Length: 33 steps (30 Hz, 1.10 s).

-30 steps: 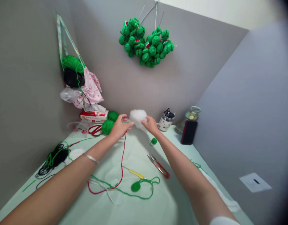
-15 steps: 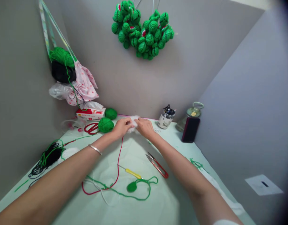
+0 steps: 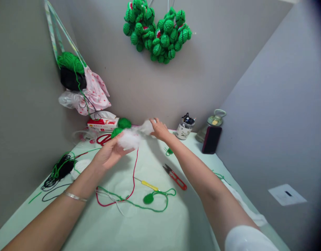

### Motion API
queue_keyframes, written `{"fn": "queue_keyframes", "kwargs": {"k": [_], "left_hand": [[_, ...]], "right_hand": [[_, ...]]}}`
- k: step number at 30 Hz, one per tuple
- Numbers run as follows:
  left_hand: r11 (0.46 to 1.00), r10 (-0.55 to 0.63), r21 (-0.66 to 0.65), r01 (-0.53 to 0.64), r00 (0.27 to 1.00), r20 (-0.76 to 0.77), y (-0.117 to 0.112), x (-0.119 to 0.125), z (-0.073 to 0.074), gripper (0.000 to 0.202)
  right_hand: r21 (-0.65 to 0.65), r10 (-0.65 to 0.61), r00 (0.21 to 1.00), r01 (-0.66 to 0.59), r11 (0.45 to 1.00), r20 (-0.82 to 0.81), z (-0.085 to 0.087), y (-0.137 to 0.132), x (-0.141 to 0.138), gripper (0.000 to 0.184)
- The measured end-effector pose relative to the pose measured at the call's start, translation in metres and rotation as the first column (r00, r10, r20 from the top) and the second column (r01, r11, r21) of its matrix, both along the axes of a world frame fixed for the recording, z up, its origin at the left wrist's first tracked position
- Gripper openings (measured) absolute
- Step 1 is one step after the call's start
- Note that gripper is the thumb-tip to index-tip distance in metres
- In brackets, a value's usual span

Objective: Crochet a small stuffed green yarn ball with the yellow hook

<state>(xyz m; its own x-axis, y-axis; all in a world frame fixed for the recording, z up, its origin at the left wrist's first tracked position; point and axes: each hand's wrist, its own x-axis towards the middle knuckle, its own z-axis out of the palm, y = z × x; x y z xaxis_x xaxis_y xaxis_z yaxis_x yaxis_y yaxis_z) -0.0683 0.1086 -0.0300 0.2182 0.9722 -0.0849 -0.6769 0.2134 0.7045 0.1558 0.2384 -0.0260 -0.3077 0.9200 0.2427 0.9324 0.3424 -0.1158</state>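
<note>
A fluffy clump of white fiber stuffing [image 3: 129, 139] rests in my left hand [image 3: 109, 153], with the palm turned up and the fingers around it. My right hand [image 3: 160, 130], to the right, pinches a thinner tuft that stretches out from the same clump. A red yarn strand [image 3: 134, 170] runs down from below the clump across the table. Nearer to me lie a crochet hook with a yellow handle [image 3: 149, 185] and a small green crocheted piece [image 3: 148, 198] with its yarn tail. Red-handled thread snips [image 3: 175, 177] lie below my right forearm.
Green yarn balls [image 3: 124, 123], red-handled scissors [image 3: 104, 139] and a tissue box [image 3: 102, 124] stand at the back left. A jar [image 3: 185, 128], a phone [image 3: 212, 140] and a glass bottle [image 3: 215, 120] are at the back right. Black yarn [image 3: 63, 169] lies left. Green crocheted pieces [image 3: 160, 35] hang above.
My hands were close together on the white stuffing and have moved apart. The left came nearer with the clump, palm up; the right draws a tuft out to the right.
</note>
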Motion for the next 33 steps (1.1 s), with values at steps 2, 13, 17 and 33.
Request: {"fn": "queue_keyframes", "kwargs": {"k": [2,13,17,33], "left_hand": [[0.998,0.038,-0.050,-0.037,0.999,0.011,-0.008,0.001,-0.002,0.014],[0.995,-0.057,-0.085,0.054,0.998,-0.035,-0.068,0.004,0.003,0.034],[0.985,-0.154,-0.087,0.147,0.984,-0.084,-0.090,0.014,0.005,0.012],[0.946,-0.112,0.156,0.284,0.737,-0.666,-0.135,0.039,-0.051,0.021]], "right_hand": [[-0.028,0.066,0.997,-0.067,0.997,-0.051,0.004,-0.017,-0.007,0.068],[-0.295,0.271,0.830,-0.449,0.843,-0.488,0.002,-0.201,0.020,0.023],[-0.365,0.331,0.890,-0.435,0.823,-0.314,-0.024,-0.239,0.025,0.049],[-0.525,-0.383,0.359,-0.591,0.612,-0.851,-0.049,-0.278,0.015,0.029]]}}
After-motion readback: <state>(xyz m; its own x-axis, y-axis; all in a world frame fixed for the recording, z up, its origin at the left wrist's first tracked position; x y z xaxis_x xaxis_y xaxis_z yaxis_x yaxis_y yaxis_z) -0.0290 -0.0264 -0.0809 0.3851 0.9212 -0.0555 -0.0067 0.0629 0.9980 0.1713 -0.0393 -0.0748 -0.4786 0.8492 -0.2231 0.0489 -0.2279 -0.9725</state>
